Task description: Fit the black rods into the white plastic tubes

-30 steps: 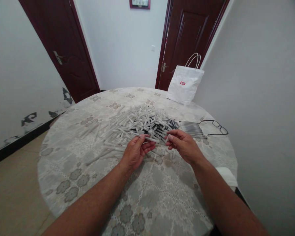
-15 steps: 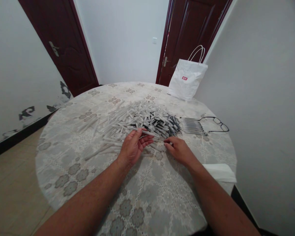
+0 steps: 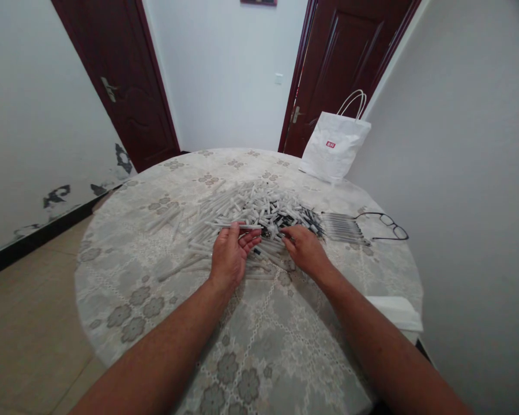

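Note:
My left hand [image 3: 228, 253] pinches a whitish pen barrel [image 3: 247, 227] between thumb and fingers, lying nearly level and pointing right. Its other fingers curl loosely below. My right hand [image 3: 306, 249] is closed at the front right of the pile, thumb and fingertips together; what they pinch, if anything, is too small to make out. Both hands are at the near side of a heap of pen parts [image 3: 259, 199], with pale tubes on the left, short white pieces on top and black-tipped pieces on the right.
Right of the heap lies a neat row of pens [image 3: 343, 228], beside black-framed eyeglasses [image 3: 387, 221]. A white paper bag [image 3: 336, 147] stands at the back right. Something white and folded [image 3: 395, 311] lies at the right edge of the round table with its patterned cloth [image 3: 164, 340].
My right hand has moved forward to the edge of the heap. The barrel in my left hand has gone from slanting down rightward to nearly level. The view has shifted slightly.

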A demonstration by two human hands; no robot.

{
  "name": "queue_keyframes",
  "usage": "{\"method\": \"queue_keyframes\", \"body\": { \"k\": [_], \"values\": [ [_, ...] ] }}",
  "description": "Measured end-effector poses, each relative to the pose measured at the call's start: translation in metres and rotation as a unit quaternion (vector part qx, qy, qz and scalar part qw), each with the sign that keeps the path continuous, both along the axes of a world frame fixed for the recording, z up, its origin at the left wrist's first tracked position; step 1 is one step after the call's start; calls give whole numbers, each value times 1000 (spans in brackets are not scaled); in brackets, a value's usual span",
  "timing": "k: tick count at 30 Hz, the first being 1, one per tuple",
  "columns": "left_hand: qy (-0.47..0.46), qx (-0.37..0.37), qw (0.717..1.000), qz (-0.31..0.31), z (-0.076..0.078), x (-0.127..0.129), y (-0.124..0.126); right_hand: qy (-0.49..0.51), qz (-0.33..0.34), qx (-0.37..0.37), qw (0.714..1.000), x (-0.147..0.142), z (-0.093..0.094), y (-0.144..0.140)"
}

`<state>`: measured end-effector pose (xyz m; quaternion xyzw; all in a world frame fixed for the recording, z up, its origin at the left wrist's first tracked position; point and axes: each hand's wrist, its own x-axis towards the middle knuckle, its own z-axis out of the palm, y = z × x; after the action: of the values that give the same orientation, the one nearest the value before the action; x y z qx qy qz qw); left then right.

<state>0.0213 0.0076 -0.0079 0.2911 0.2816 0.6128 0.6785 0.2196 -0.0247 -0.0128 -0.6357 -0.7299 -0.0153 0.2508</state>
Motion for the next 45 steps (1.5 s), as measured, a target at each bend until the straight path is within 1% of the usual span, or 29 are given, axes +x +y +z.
{"method": "queue_keyframes", "body": {
  "k": [2, 4, 7, 10, 12, 15, 18, 21, 23, 32, 40, 45],
  "values": [
    [0, 4, 1000, 15, 0, 0, 1, -9, 1, 4, 1000, -15, 1, 4],
    [-3, 7, 1000, 26, 0, -1, 2, -25, -12, 8, 1000, -28, 2, 8],
    [-6, 9, 999, 40, -1, -2, 4, -46, -45, 18, 998, -36, 2, 15],
    [-4, 9, 999, 45, -2, -3, 6, -41, -76, 21, 996, -29, -2, 21],
    [0, 8, 999, 43, -3, -4, 7, -32, -69, 24, 997, -20, -5, 23],
    [8, 5, 999, 40, -3, -4, 6, -17, -62, 48, 997, -5, -8, 24],
    [13, 3, 999, 32, -3, -3, 5, -10, -99, 65, 993, 11, -8, 26],
    [17, -2, 1000, 23, -4, -2, 4, -20, -125, 54, 990, 23, -7, 29],
    [21, -5, 1000, 21, -5, -1, 4, -31, -132, 43, 990, 24, -7, 31],
    [50, 12, 998, 20, -7, -1, 3, -102, -169, -20, 980, -1, -1, 46],
    [69, 9, 998, 0, -10, 1, 1, -148, -155, -65, 975, -1, 8, 55],
    [76, 10, 997, 0, -11, 1, 1, -150, -138, -80, 976, 3, 11, 52]
  ]
}}
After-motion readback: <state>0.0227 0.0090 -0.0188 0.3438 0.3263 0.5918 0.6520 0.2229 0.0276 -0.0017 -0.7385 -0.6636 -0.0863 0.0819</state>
